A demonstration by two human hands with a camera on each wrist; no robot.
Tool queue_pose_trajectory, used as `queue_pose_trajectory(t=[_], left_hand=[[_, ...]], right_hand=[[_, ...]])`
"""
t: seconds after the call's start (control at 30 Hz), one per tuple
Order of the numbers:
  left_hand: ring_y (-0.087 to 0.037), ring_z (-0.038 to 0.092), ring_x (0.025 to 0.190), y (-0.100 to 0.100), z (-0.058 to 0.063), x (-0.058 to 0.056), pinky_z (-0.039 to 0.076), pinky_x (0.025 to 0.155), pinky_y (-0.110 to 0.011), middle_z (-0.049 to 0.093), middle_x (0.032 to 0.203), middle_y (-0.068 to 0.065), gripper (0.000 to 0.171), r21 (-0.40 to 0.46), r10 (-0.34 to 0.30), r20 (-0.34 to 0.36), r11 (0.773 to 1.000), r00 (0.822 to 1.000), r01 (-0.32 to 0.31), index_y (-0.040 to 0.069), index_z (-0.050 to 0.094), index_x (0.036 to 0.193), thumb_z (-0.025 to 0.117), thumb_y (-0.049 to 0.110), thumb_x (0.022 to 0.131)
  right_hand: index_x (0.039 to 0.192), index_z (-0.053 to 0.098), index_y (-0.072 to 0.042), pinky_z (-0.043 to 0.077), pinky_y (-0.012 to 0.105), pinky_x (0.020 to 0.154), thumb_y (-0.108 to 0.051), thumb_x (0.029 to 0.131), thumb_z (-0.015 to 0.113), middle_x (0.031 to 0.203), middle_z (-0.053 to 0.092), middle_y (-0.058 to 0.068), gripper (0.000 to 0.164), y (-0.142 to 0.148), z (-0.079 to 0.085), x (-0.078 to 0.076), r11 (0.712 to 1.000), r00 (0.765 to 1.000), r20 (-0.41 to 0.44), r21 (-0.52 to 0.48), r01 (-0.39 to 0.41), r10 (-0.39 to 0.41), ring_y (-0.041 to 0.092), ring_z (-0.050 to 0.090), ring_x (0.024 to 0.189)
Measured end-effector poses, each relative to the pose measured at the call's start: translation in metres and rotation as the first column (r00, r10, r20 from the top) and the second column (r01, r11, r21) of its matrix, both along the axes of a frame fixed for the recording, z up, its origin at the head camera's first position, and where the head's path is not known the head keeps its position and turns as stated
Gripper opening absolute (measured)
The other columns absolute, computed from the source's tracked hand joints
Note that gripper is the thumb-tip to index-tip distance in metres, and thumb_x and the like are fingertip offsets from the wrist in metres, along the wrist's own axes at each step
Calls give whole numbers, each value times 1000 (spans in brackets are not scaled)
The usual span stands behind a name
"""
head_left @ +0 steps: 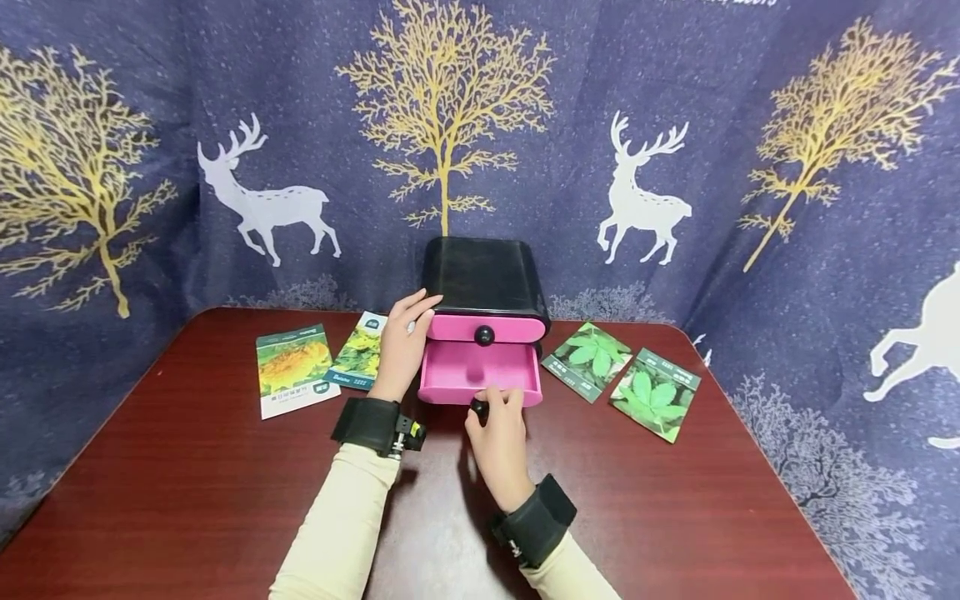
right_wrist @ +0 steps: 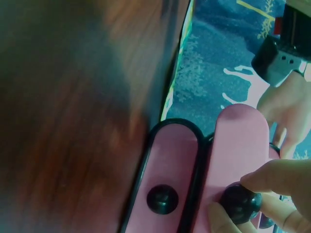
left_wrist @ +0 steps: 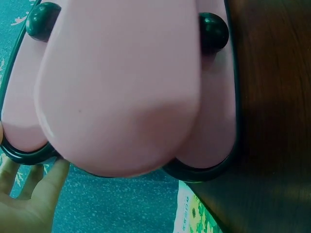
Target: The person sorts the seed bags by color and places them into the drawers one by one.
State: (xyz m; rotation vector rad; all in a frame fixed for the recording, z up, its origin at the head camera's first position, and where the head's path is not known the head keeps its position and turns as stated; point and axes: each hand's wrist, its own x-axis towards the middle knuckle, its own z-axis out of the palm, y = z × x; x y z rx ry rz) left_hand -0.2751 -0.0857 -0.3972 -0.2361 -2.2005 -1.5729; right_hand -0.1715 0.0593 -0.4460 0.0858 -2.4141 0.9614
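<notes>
A small black cabinet [head_left: 483, 273] with pink drawers stands at the back middle of the table. Its upper drawer [head_left: 517, 331] is closed, while the drawer below [head_left: 517, 397] is pulled out. My right hand [head_left: 501, 442] pinches the round black knob [right_wrist: 240, 201] of that pulled-out drawer between thumb and fingers. My left hand [head_left: 403, 342] rests against the cabinet's left side near the top front edge, fingers extended. In the left wrist view the pulled-out drawer front [left_wrist: 116, 87] covers the middle, with closed drawers on both sides of it.
Two flower-picture packets, an orange one [head_left: 296, 371] and a yellow one [head_left: 360, 354], lie left of the cabinet. Two green-leaf packets [head_left: 587, 360] [head_left: 656, 396] lie to its right. A blue cloth [head_left: 510, 167] with deer and trees hangs behind the table [head_left: 225, 500].
</notes>
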Motion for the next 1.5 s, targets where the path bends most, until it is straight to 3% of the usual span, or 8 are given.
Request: queue_pose_trajectory(t=[0.8, 1.0, 1.1, 1.2, 1.27, 1.33, 1.4, 1.5], left_hand=[[-21, 38, 133, 7, 5, -5, 35, 109, -41, 47, 140, -3, 30, -6, 4, 4, 1000, 1000, -4, 19, 63, 123, 51, 22, 96], [-25, 40, 132, 0, 14, -2, 34, 108, -44, 46, 141, -8, 31, -103, -63, 44, 992, 997, 67, 15, 61, 126, 50, 19, 97], [-27, 45, 129, -11, 23, -3, 38, 105, -44, 49, 139, -10, 36, -74, -116, 120, 989, 986, 125, 14, 54, 132, 48, 17, 97], [-29, 57, 114, -29, 20, -7, 49, 86, -36, 57, 130, -13, 37, -70, -37, 177, 996, 983, 50, 13, 51, 134, 44, 16, 98], [-32, 62, 100, -44, 11, -9, 46, 69, -29, 59, 123, -18, 37, -137, 59, 216, 990, 975, -29, 9, 52, 132, 43, 14, 97], [-31, 59, 79, -58, -3, -12, 35, 57, -28, 60, 114, -23, 38, -283, 177, 263, 954, 948, -100, 5, 53, 130, 41, 13, 95], [-30, 49, 71, -70, -17, -14, 33, 56, -31, 56, 113, -27, 40, -405, 248, 322, 908, 914, -103, 3, 52, 130, 42, 12, 93], [-39, 48, 82, -82, -33, -17, 40, 61, -42, 49, 119, -33, 43, -527, 317, 404, 847, 858, -65, 1, 49, 132, 47, 16, 92]], right_hand=[[92, 61, -8, 51, 31, 67, -5, 77, 70, 91, 44, 8, 18, 14, -2, 24, 999, 1000, 15, 36, -19, 19, 22, 59, 76], [91, 61, -8, 52, 30, 67, -5, 77, 71, 90, 44, 8, 18, 15, -6, 27, 999, 1000, 4, 34, -12, 12, 22, 60, 76], [91, 61, -8, 52, 31, 67, -5, 77, 71, 90, 44, 9, 18, 14, -6, 28, 1000, 1000, -7, 27, -4, 5, 22, 60, 76], [90, 61, -8, 51, 31, 67, -4, 76, 71, 89, 44, 8, 18, 12, -6, 27, 1000, 1000, -19, 31, -1, 2, 22, 60, 76], [90, 61, -8, 51, 31, 67, -4, 76, 71, 89, 44, 8, 18, 11, -6, 27, 999, 1000, -20, 39, -6, 6, 22, 59, 76], [90, 61, -8, 50, 31, 66, -5, 76, 71, 89, 44, 8, 18, 10, -7, 26, 998, 1000, -19, 56, -9, 11, 22, 59, 75], [90, 61, -8, 50, 31, 66, -6, 76, 72, 88, 44, 9, 18, 10, -7, 26, 997, 1000, -11, 70, -14, 15, 23, 60, 74], [91, 61, -8, 50, 31, 66, -7, 76, 73, 89, 44, 8, 19, 8, -9, 27, 996, 1000, 8, 81, -20, 19, 22, 60, 75]])
